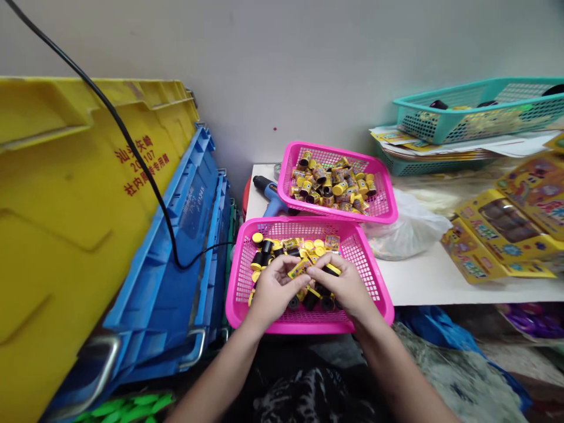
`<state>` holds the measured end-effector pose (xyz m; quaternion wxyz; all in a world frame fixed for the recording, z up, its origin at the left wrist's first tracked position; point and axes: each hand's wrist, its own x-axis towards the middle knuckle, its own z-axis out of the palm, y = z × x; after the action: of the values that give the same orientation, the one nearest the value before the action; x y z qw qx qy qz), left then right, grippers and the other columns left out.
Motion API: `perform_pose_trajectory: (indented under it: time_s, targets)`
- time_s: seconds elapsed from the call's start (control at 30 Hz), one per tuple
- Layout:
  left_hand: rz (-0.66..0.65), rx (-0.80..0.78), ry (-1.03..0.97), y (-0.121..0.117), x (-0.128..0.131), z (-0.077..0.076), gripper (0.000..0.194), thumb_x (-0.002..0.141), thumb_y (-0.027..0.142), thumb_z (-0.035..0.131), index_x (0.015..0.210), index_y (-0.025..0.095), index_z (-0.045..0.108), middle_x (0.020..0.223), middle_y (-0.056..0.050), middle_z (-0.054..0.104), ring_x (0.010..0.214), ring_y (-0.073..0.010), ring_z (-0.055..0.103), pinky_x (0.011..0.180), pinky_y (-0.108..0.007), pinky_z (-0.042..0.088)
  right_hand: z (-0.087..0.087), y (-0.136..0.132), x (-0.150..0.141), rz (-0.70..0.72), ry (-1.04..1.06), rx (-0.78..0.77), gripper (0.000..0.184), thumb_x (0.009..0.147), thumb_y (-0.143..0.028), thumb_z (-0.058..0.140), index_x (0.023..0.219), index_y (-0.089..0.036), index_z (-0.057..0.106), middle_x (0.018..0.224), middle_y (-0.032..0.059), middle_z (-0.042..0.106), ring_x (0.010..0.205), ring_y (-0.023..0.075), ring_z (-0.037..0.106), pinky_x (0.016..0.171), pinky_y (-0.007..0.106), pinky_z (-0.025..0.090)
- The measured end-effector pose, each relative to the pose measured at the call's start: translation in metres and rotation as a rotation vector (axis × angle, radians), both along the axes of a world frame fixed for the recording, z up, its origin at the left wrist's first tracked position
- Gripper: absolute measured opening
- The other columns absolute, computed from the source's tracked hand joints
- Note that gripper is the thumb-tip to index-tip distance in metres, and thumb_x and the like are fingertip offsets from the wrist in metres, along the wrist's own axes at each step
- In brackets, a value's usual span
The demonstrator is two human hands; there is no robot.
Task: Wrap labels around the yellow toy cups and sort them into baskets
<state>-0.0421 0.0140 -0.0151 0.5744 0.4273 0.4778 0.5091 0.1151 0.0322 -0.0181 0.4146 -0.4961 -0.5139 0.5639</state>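
Both hands meet over the near pink basket (pixel 233 305). My left hand (pixel 275 291) is closed, pinching a small yellow printed label sleeve (pixel 299 268) between thumb and fingers. My right hand (pixel 343 288) is closed too; its thumb and fingertips reach the sleeve's right end, and a small black jar with a yellow lid (pixel 332 269) shows within its grip. Below the hands lie loose black jars (pixel 267 247), yellow lids (pixel 257 238) and printed sleeves (pixel 332 242). Fingers hide part of the sleeve and of the jar.
A second pink basket (pixel 388 205) behind holds several labelled jars (pixel 339 188). A blue heat gun (pixel 273 197) lies beside it. Right are a plastic bag (pixel 405 226), yellow printed boxes (pixel 497 235) and a teal basket (pixel 436 126). Yellow and blue crates (pixel 185 217) with a black cable (pixel 132 147) stand left.
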Motion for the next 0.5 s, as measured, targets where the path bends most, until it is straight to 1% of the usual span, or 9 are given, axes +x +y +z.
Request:
perform_pose_trajectory:
  time_s: [0.07, 0.17, 0.23, 0.27, 0.33, 0.43, 0.5]
  targets:
    - [0.051, -0.018, 0.002, 0.001, 0.002, -0.003, 0.015, 0.071, 0.027, 0.073, 0.078, 0.015, 0.068, 0.078, -0.002, 0.071, 0.075, -0.0139, 0.064, 0.071, -0.023, 0.05, -0.001, -0.003, -0.001, -0.009, 0.055, -0.006, 0.026, 0.074, -0.041, 0.071, 0.068, -0.019, 0.058, 0.063, -0.0028, 0.056, 0.06, 0.013, 0.05, 0.059, 0.025, 0.041]
    - [0.062, -0.052, 0.041, 0.002, -0.001, -0.008, 0.021, 0.074, 0.034, 0.071, 0.077, 0.014, 0.072, 0.073, -0.003, 0.071, 0.069, -0.0142, 0.064, 0.068, -0.024, 0.05, 0.0, -0.005, 0.007, -0.03, 0.316, -0.023, 0.019, 0.081, -0.042, 0.06, 0.082, -0.023, 0.06, 0.076, -0.0009, 0.058, 0.071, 0.0154, 0.055, 0.061, 0.025, 0.044]
    - [0.044, -0.074, 0.068, 0.003, -0.004, -0.01, 0.026, 0.073, 0.039, 0.073, 0.074, 0.013, 0.072, 0.066, -0.002, 0.069, 0.064, -0.0139, 0.062, 0.063, -0.024, 0.05, 0.004, -0.005, 0.017, -0.062, 0.456, -0.018, 0.019, 0.078, -0.037, 0.063, 0.093, -0.026, 0.059, 0.089, -0.0006, 0.06, 0.08, 0.016, 0.059, 0.064, 0.024, 0.047]
    - [0.037, -0.085, 0.068, 0.003, -0.005, -0.011, 0.028, 0.072, 0.041, 0.073, 0.072, 0.013, 0.072, 0.063, -0.002, 0.068, 0.062, -0.0137, 0.061, 0.061, -0.024, 0.05, 0.005, -0.005, 0.021, -0.066, 0.469, -0.01, 0.022, 0.076, -0.034, 0.066, 0.097, -0.027, 0.059, 0.095, -0.0007, 0.061, 0.085, 0.0158, 0.06, 0.067, 0.024, 0.048]
    - [0.023, -0.102, 0.034, 0.003, -0.006, -0.013, 0.031, 0.071, 0.043, 0.074, 0.072, 0.013, 0.073, 0.062, -0.001, 0.068, 0.061, -0.0134, 0.061, 0.059, -0.023, 0.05, 0.008, -0.004, 0.028, -0.036, 0.412, 0.019, 0.03, 0.074, -0.028, 0.072, 0.101, -0.028, 0.059, 0.102, -0.0005, 0.063, 0.089, 0.0151, 0.062, 0.074, 0.024, 0.05]
    - [0.002, -0.118, -0.046, 0.002, -0.003, -0.014, 0.031, 0.071, 0.044, 0.074, 0.077, 0.013, 0.073, 0.068, -0.002, 0.07, 0.061, -0.0121, 0.062, 0.058, -0.022, 0.051, 0.009, -0.004, 0.032, 0.076, 0.297, 0.06, 0.027, 0.076, -0.029, 0.074, 0.1, -0.027, 0.06, 0.103, 0.0015, 0.066, 0.089, 0.0159, 0.064, 0.076, 0.026, 0.051]
    - [-0.003, -0.124, -0.085, 0.002, -0.001, -0.013, 0.031, 0.071, 0.044, 0.074, 0.079, 0.014, 0.074, 0.071, -0.003, 0.071, 0.061, -0.0118, 0.063, 0.057, -0.021, 0.052, 0.007, -0.005, 0.032, 0.12, 0.235, 0.088, 0.025, 0.077, -0.03, 0.073, 0.098, -0.027, 0.061, 0.102, 0.0025, 0.068, 0.091, 0.0168, 0.065, 0.077, 0.028, 0.051]
